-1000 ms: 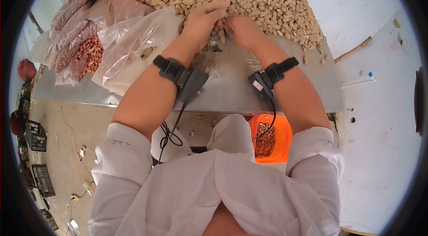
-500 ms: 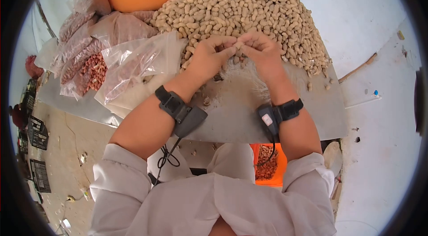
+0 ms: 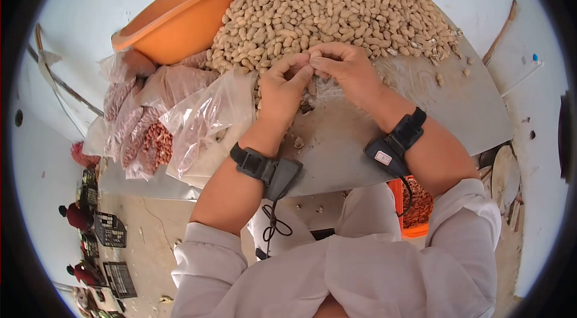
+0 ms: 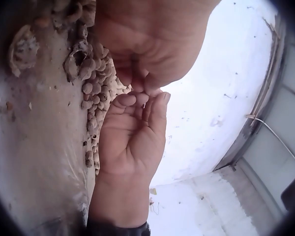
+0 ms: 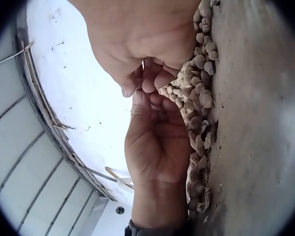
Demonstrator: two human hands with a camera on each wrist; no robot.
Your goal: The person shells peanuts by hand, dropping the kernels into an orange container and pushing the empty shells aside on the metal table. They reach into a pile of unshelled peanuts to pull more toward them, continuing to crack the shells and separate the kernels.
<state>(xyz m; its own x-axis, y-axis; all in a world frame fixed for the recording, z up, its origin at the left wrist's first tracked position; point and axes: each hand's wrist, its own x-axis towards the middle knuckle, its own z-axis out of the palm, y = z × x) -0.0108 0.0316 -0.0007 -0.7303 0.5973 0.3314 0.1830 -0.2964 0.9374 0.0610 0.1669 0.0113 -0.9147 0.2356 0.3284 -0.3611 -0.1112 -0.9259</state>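
Note:
My left hand (image 3: 281, 91) and right hand (image 3: 353, 74) meet fingertip to fingertip at the near edge of a large heap of unshelled peanuts (image 3: 336, 8). Between their thumbs and forefingers they pinch a peanut (image 3: 315, 55), of which only a pale bit shows in the head view. In the left wrist view the right hand (image 4: 130, 147) has its fingers curled up against the left. The right wrist view shows the left hand (image 5: 160, 142) likewise curled, its fingers hiding most of what is held.
Left of the hands lie a clear plastic bag (image 3: 207, 116) and bags of red shelled peanuts (image 3: 157, 143). An orange basin (image 3: 180, 17) leans behind them. Shell scraps lie on the metal tabletop (image 3: 336, 149). Below its edge sits an orange-red tub (image 3: 416, 231) of reddish bits.
The hands were down at the heap's near edge a second ago, then lifted and came together at the fingertips. The head view has swung, shifting the scene down and bringing more of the basin into sight.

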